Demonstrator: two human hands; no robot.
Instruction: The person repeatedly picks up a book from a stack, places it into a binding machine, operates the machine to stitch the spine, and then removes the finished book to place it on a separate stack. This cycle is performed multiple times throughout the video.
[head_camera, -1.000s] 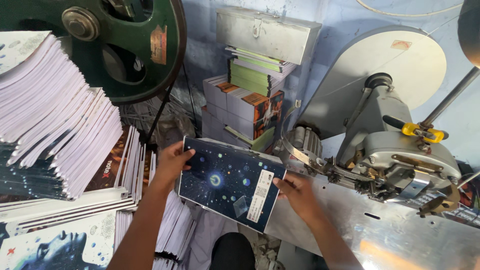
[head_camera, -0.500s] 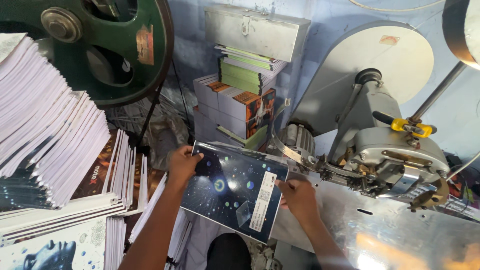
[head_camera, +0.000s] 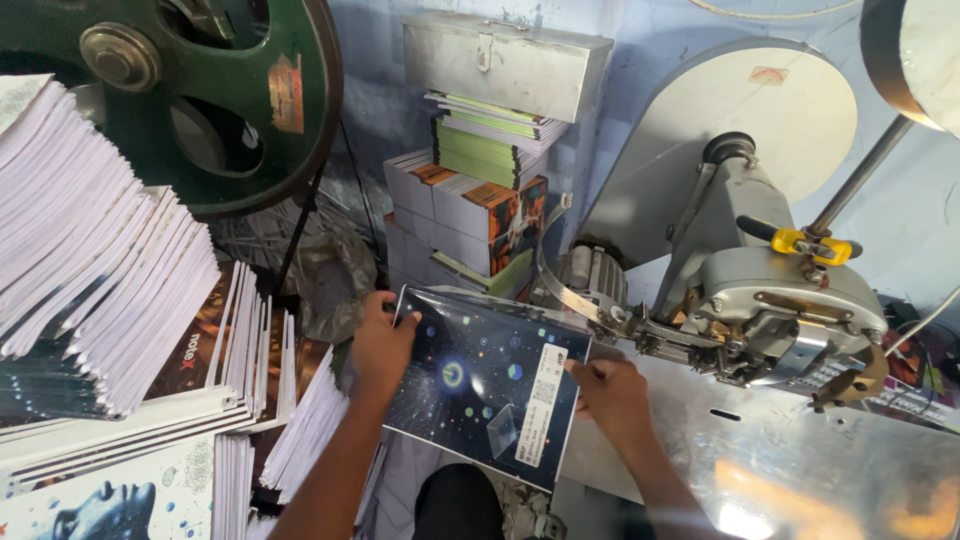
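At the near edge of the metal machine bed (head_camera: 800, 470), the person holds a dark, star-patterned notebook (head_camera: 480, 385) flat between both hands. The left hand (head_camera: 383, 345) is closed on its left edge, thumb over the upper corner; the right hand (head_camera: 612, 395) grips the right edge beside the white label strip. The book sits tilted, its right side just reaching the bed and its upper right corner close under the curved metal guide (head_camera: 565, 290) of the stitching machine (head_camera: 780, 300). In the inspector's judgement the book is being presented to the machine head and is not yet seated beneath it.

To the left, tall fanned stacks of white-edged booklets (head_camera: 90, 270) lean outward, with more covers (head_camera: 120, 490) lying lower down; these appear to be stock in process, though which stage cannot be told.

Further back, a pile of orange and green books (head_camera: 480, 200) stands against the wall beneath a grey metal box (head_camera: 505, 65). A large green flywheel (head_camera: 200, 90) occupies the upper left, and a pale round guard (head_camera: 740, 130) rises behind the machine. The blue wall (head_camera: 640, 40) is worn, and the space is crowded.
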